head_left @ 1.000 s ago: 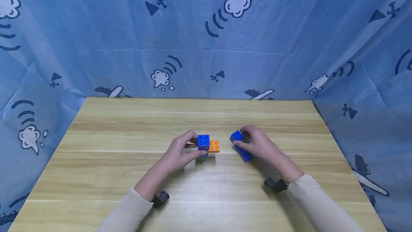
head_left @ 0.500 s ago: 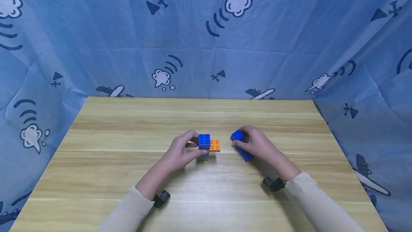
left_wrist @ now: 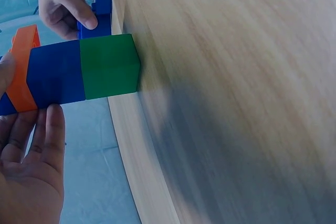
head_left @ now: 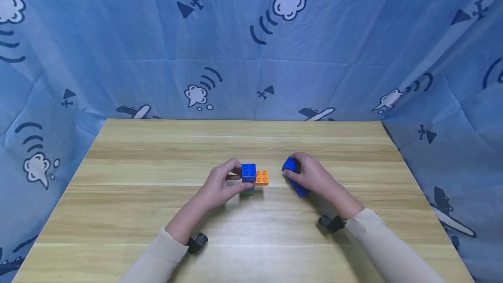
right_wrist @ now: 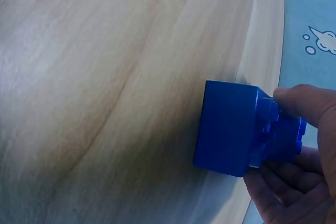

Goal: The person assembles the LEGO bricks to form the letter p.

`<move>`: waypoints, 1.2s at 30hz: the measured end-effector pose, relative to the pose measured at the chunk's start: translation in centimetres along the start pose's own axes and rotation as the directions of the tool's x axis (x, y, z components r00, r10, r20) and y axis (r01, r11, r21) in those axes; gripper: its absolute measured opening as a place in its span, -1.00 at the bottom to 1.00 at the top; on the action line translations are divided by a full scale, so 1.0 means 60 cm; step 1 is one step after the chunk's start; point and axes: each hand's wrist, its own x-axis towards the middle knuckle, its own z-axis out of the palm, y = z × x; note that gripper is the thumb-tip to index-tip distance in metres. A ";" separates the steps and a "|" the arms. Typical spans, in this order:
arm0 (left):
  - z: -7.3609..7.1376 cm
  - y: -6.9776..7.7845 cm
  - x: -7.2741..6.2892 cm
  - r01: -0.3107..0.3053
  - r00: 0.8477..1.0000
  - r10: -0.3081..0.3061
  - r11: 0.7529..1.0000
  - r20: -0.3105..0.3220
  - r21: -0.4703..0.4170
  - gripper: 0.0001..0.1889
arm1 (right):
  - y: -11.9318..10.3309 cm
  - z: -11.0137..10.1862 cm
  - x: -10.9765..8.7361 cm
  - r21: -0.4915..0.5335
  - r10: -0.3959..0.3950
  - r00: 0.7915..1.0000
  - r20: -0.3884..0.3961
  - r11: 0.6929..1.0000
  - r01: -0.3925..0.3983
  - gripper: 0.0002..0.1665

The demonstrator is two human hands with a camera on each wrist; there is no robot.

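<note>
My left hand [head_left: 220, 188] grips a small tower of building blocks between thumb and fingers. A blue block [head_left: 249, 173] tops it, with an orange block [head_left: 262, 177] jutting out to the right beneath. Lower down, in the left wrist view, come another blue block [left_wrist: 56, 72] and a green block [left_wrist: 110, 66] at the base, close by the tabletop. To the right, my right hand [head_left: 316, 177] pinches a small blue block [head_left: 289, 165] at the far end of a long blue block [head_left: 301, 189]. In the right wrist view the small block's studs [right_wrist: 301, 137] show between thumb and fingers.
Both hands are over a light wooden table [head_left: 251, 248]. A blue curtain [head_left: 228, 34] with cloud and plane prints surrounds its back and sides. A black camera strap [head_left: 332, 223] is on the right wrist, another strap [head_left: 196, 243] on the left.
The right wrist has shifted slightly left, and the small blue block has tilted a little under the right fingers, its studs showing less. The left hand keeps its hold on the tower.
</note>
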 end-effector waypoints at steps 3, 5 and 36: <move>0.000 -0.003 0.000 -0.013 1.000 0.013 1.000 -0.004 -0.006 -0.71 | -0.001 0.000 0.001 -0.004 0.000 1.000 -0.006 1.000 0.000 -0.38; 0.000 -0.004 0.000 -0.020 1.000 0.020 1.000 -0.006 -0.007 -0.71 | 0.000 0.001 0.001 -0.007 -0.005 1.000 -0.010 1.000 0.005 -0.40; 0.001 -0.003 0.001 0.005 1.000 -0.005 1.000 -0.002 -0.024 -0.70 | -0.036 -0.034 -0.017 0.280 -0.181 0.979 -0.095 0.939 0.200 -0.53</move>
